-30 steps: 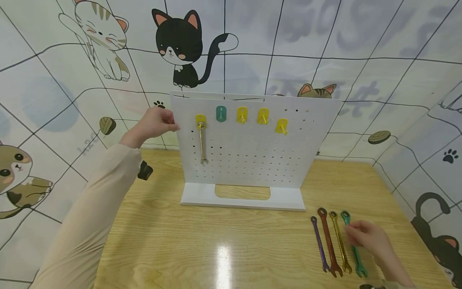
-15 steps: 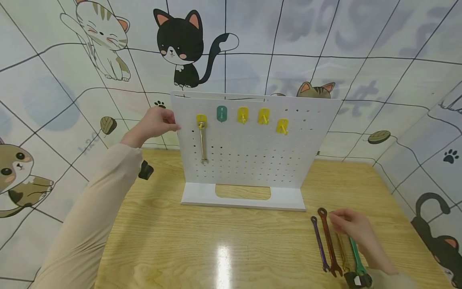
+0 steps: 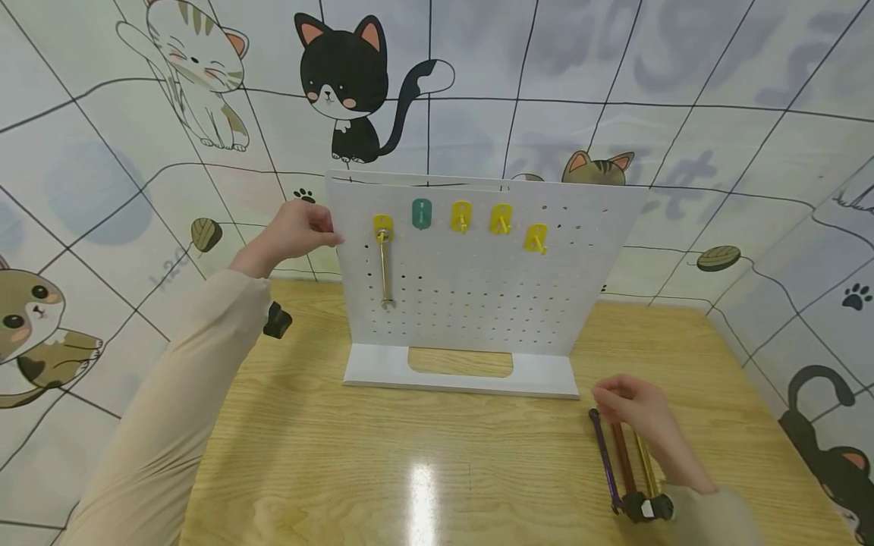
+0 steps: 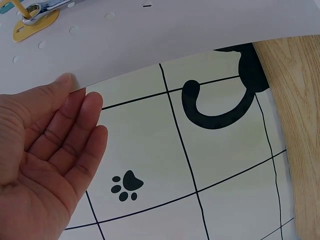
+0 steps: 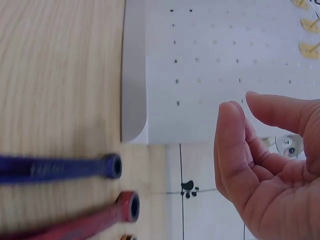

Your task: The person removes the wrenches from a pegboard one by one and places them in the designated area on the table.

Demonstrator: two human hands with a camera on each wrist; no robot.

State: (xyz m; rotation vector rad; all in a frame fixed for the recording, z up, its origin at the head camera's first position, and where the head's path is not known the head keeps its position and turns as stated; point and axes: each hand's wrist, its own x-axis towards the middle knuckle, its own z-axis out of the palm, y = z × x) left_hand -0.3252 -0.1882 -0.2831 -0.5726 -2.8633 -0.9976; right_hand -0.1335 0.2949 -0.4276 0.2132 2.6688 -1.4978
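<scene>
My left hand (image 3: 297,231) pinches the left edge of a white pegboard (image 3: 471,322), thumb on its front face and fingers at the edge in the left wrist view (image 4: 55,145). A silver wrench (image 3: 385,273) hangs from a yellow hook (image 3: 383,226) on the board. My right hand (image 3: 638,413) hovers over the tops of the wrenches at the right, holding nothing; the right wrist view shows a gap between thumb and fingers. Below it lie a purple wrench (image 3: 605,462), a red wrench (image 3: 624,459) and a gold wrench (image 3: 646,464). The green wrench is hidden by the right arm.
A green hook (image 3: 422,214) and several yellow hooks (image 3: 501,218) sit along the upper pegboard, with no tools on them. The board's base stands on a wooden table (image 3: 382,455). A wall with cat drawings (image 3: 344,83) rises close behind.
My right hand has moved left and away from me, from the green wrench past the gold one to above the red and purple wrenches. My left hand stays on the board's edge.
</scene>
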